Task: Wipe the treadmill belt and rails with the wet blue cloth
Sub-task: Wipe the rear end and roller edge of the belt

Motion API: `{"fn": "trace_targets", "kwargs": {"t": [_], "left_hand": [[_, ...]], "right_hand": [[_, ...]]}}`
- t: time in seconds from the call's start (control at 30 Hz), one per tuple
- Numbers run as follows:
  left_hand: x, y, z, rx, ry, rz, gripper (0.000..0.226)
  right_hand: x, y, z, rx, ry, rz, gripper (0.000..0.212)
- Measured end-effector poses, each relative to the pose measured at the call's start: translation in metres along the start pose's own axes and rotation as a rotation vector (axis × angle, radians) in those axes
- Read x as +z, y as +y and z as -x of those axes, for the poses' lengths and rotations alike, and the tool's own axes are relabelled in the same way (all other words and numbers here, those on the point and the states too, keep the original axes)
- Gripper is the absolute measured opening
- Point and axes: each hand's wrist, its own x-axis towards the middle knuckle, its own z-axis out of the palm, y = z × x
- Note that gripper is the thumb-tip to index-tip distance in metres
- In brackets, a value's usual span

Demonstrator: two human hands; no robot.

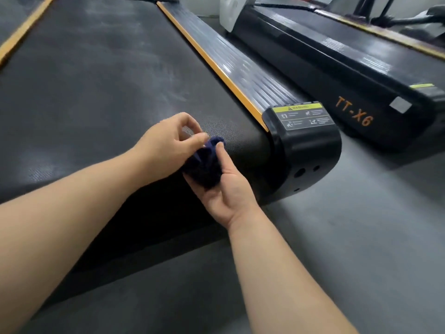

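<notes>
Resting in the upturned palm of the right hand [224,189], the bunched blue cloth [204,167] is held at the centre of the frame, over the near end of the treadmill belt [96,80]. It is pressed by the right thumb, and its upper fold is pinched by the curled fingers of the left hand [168,138]. The ribbed right rail [240,66], edged in orange, is capped at centre right by a black end cover [310,150]. A second treadmill [354,114], marked TT-X6, is seen at upper right.
</notes>
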Motion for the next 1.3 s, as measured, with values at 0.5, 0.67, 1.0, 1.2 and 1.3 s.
{"fn": "trace_targets", "kwargs": {"t": [0.5,0.67,1.0,1.2,1.3], "left_hand": [[0.036,-0.059,-0.009,0.279,-0.067,-0.66,0.05],[0.037,-0.059,-0.006,0.307,-0.069,-0.708,0.056],[0.031,-0.06,-0.006,0.316,-0.112,-0.68,0.066],[0.034,-0.06,-0.01,0.312,-0.093,-0.649,0.061],[0.035,-0.056,-0.012,0.285,-0.042,-0.564,0.06]], "right_hand": [[-0.071,-0.046,-0.009,-0.906,0.827,1.23,0.038],[-0.073,-0.034,-0.014,-0.849,0.748,1.228,0.035],[-0.085,-0.05,-0.021,-0.936,0.64,1.485,0.033],[-0.064,-0.019,-0.021,-0.984,0.625,1.425,0.034],[-0.065,-0.016,-0.018,-0.994,0.468,1.52,0.034]]}}
